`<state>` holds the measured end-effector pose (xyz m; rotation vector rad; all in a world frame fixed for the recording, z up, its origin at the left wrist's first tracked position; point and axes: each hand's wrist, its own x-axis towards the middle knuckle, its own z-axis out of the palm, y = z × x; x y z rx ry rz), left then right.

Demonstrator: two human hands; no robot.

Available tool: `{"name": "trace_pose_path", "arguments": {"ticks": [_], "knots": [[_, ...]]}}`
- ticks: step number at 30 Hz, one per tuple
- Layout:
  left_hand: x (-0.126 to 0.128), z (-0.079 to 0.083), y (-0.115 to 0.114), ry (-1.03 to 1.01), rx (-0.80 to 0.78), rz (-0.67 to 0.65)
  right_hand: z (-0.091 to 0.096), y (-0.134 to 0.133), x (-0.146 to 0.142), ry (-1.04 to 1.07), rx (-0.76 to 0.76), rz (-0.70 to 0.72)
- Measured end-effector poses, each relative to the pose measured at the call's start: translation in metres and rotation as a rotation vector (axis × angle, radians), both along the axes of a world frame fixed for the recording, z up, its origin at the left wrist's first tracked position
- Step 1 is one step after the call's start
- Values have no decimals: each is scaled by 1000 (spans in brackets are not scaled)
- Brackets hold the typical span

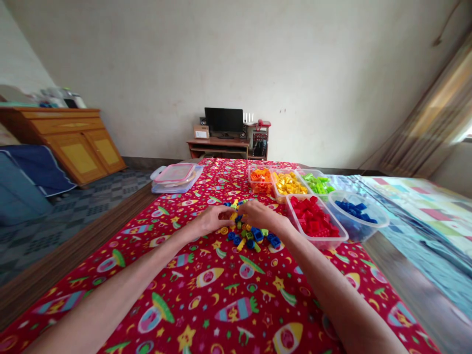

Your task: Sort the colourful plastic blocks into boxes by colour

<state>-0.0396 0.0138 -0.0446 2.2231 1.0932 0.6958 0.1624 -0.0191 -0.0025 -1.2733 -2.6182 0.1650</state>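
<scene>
Both arms reach forward over a red tablecloth (221,295) printed with rockets. My left hand (214,219) and my right hand (260,215) meet over a small pile of loose toy bricks (250,236) in blue, yellow and green. The fingers of both hands curl inward and pinch at a yellow piece (233,216) between them. More bricks lie scattered just below and right of my right hand.
Clear tubs stand to the right: orange bricks (260,178), yellow bricks (289,184), green bricks (319,183), red bricks (313,221), and a round tub of blue bricks (356,212). Stacked lidded containers (176,177) sit at left. A desk with a monitor (223,120) stands by the wall.
</scene>
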Motion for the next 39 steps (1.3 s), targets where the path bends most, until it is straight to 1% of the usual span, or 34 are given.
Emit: {"name": "trace_pose_path", "arguments": {"ticks": [4, 7, 10, 13, 16, 19, 22, 24, 26, 30, 33, 36, 39], "knots": [[2, 3, -4, -298, -216, 28, 4, 11, 6, 230, -64, -63], [3, 4, -6, -391, -293, 65, 6, 14, 7, 399, -127, -47], [5, 3, -8, -444, -320, 81, 4, 16, 7, 510, -193, -21], [6, 3, -8, -472, -332, 98, 0, 17, 7, 538, -234, -4], [7, 2, -8, -479, -325, 106, -1, 16, 4, 536, -243, -13], [8, 1, -7, -457, -298, 95, 0, 13, 0, 498, -236, -24], [8, 1, -6, -405, -266, 58, 2, 9, -2, 477, -186, -53], [7, 0, -6, -358, -219, 31, 3, 9, -1, 459, -125, -89], [6, 0, -6, -289, -117, 34, 4, 9, 2, 446, -66, -131], [6, 0, -8, -113, 236, 113, 6, 15, 10, 533, -5, -190], [5, -5, -7, -71, 454, 137, 5, 21, 19, 653, -27, -187], [-1, -15, 0, -70, 544, 200, 4, 27, 26, 754, -83, -157], [-9, -26, 10, -40, 498, 271, 3, 29, 28, 802, -140, -148]]}}
